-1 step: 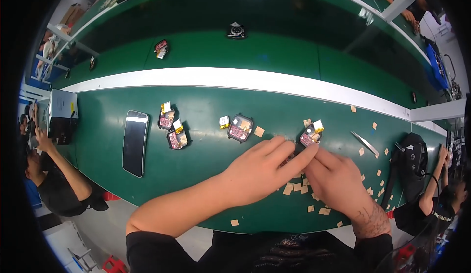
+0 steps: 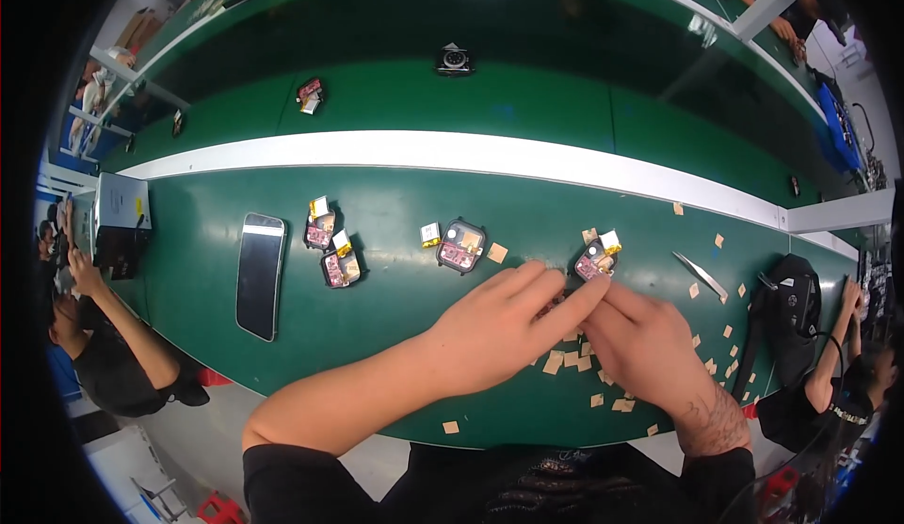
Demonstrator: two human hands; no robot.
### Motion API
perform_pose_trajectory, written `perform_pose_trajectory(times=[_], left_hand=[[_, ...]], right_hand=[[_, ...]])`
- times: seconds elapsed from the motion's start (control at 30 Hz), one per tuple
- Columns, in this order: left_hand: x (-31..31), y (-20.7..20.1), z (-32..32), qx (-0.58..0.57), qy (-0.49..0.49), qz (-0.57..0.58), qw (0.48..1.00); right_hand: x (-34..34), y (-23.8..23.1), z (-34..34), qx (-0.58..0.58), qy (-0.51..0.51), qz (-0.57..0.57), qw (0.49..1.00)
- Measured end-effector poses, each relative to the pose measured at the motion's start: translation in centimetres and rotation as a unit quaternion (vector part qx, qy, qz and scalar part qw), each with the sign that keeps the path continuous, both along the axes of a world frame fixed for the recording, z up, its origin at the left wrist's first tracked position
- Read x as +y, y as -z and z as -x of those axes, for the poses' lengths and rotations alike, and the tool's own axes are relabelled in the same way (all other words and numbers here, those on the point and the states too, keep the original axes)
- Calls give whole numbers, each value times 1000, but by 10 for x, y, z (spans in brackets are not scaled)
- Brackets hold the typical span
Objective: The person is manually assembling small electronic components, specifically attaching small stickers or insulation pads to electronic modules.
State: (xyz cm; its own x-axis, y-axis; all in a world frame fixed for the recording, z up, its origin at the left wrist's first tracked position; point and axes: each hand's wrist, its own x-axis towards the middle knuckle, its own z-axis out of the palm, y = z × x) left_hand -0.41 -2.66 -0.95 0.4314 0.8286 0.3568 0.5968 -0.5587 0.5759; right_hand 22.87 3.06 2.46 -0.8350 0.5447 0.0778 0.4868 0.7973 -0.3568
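My left hand [image 2: 504,322] has curled fingers around a small dark piece [image 2: 554,304] with a pinkish board showing, much like the open watch cases nearby; most of it is hidden. Against it comes my right hand [image 2: 645,340], thumb and fingers pinched together at the left index fingertip, what they hold out of sight. Just beyond the fingertips lies an open watch case [image 2: 591,262] with a pink circuit board and a silver battery [image 2: 611,241] folded out. Further left sit another open case [image 2: 461,245] with its battery [image 2: 430,234] beside it, and two more cases [image 2: 341,266].
Many small tan adhesive squares [image 2: 554,362] are scattered around and right of my hands. Tweezers [image 2: 702,276] and a black bag [image 2: 789,307] lie right, a phone [image 2: 260,277] left. Behind a white ledge [image 2: 452,147] rest more devices [image 2: 310,96]. Co-workers sit at both sides.
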Motion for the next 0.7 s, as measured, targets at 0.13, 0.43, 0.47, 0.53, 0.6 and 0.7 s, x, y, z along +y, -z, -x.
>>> perform_pose_trajectory(times=[0.13,0.43,0.47,0.53,0.6,0.7], left_hand=[[1,-7,0,-11,-6,57,998],[6,-13,14,-11,1,87,996],[7,-14,15,-5,0,90,996],[5,-14,14,1,-4,93,996],[4,-14,13,12,-2,78,997],[5,-18,13,20,-7,58,998]], right_hand=[[10,9,-7,76,30,130,988],[28,10,-14,112,-42,131,984],[29,9,-12,115,-40,129,984],[27,6,-11,136,-46,138,980],[30,7,-16,128,-56,128,982],[31,5,-22,85,-103,108,985]])
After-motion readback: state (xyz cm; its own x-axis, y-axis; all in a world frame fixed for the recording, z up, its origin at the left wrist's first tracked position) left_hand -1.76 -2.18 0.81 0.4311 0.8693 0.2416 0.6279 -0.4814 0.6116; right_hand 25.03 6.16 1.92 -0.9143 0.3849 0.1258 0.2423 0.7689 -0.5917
